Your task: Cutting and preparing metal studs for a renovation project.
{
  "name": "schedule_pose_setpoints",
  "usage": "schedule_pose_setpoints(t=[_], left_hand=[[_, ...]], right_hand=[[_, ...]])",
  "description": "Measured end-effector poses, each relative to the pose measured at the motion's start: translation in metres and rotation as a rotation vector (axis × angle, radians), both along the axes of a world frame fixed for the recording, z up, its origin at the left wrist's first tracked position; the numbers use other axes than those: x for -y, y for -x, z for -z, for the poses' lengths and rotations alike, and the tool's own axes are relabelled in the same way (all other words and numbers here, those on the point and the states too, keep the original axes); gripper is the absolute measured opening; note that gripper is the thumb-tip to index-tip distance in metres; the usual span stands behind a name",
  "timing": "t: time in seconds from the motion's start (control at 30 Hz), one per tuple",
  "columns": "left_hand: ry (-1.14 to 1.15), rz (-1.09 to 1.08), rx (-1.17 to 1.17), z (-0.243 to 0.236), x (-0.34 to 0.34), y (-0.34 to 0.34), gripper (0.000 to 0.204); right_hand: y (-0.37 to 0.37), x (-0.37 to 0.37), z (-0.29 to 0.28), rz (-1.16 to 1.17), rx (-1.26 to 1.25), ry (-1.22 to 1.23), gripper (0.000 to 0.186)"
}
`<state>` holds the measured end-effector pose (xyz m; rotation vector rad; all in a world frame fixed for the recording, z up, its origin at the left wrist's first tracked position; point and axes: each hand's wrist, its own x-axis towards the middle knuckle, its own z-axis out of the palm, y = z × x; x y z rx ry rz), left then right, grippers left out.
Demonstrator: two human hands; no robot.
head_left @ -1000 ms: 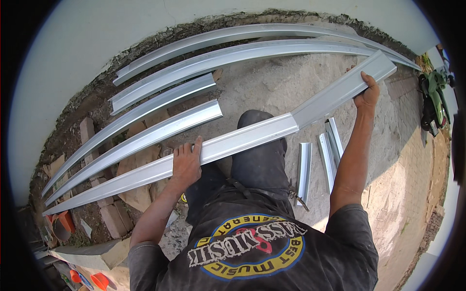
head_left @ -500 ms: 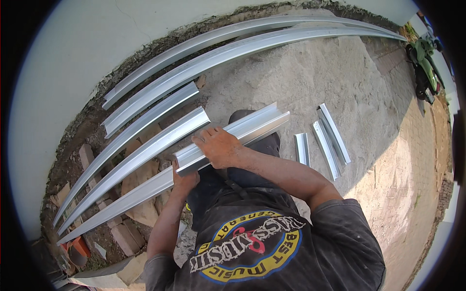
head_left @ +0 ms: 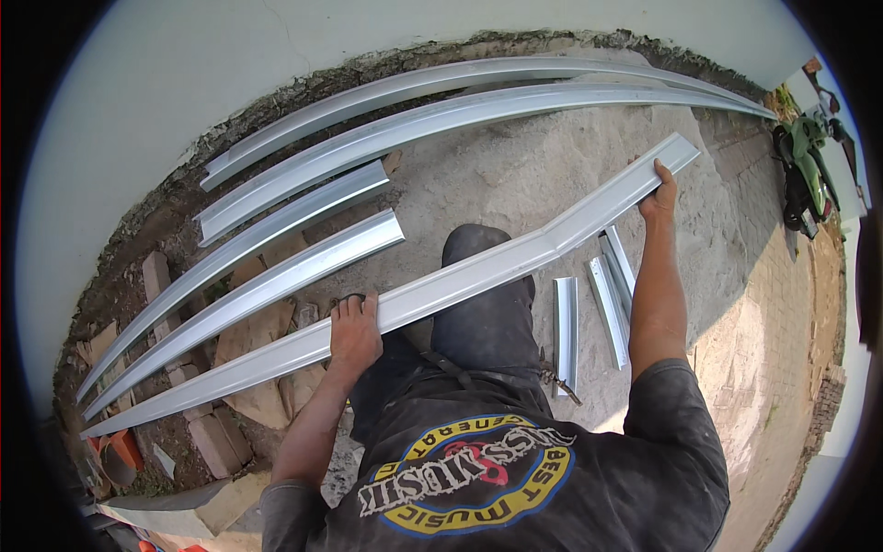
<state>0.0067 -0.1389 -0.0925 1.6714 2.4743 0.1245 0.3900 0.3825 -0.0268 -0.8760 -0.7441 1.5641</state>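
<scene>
A long galvanized steel channel point(head_left: 460, 279) runs from the lower left across my thigh, kinked near its right part so that the end section angles upward. My left hand point(head_left: 356, 333) is closed around it left of my knee, knuckles up. My right hand point(head_left: 659, 195) grips the lower edge of the angled end section, with the thumb on its face. Beyond my left hand lie two shorter channels point(head_left: 303, 264) side by side. Short cut channel pieces point(head_left: 567, 322) rest on the ground below the kink, some partly hidden by the long channel.
Two very long channels point(head_left: 441, 118) lie along the wall point(head_left: 120, 138). Bricks point(head_left: 219, 442), boards and an orange object point(head_left: 124, 449) are at lower left. A small tool point(head_left: 565, 390) shows beside my hip. A green motorbike point(head_left: 809, 170) stands at far right.
The end section, folded back over the long channel, has swung out to the right and lies opened. My right hand has moved far right with it; my left hand now holds the channel from above.
</scene>
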Motion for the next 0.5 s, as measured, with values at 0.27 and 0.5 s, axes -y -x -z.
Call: schedule_pose_setpoints(t=[0.27,0.5], left_hand=[[-0.036,0.049,-0.036,0.002,-0.002,0.0,0.069],[-0.058,0.193,-0.093,0.026,-0.002,0.015,0.067]], right_hand=[[0.086,0.073,-0.104,-0.139,0.32,-0.299,0.045],[0.253,0.325,-0.035,-0.902,1.336,-1.328,0.098]])
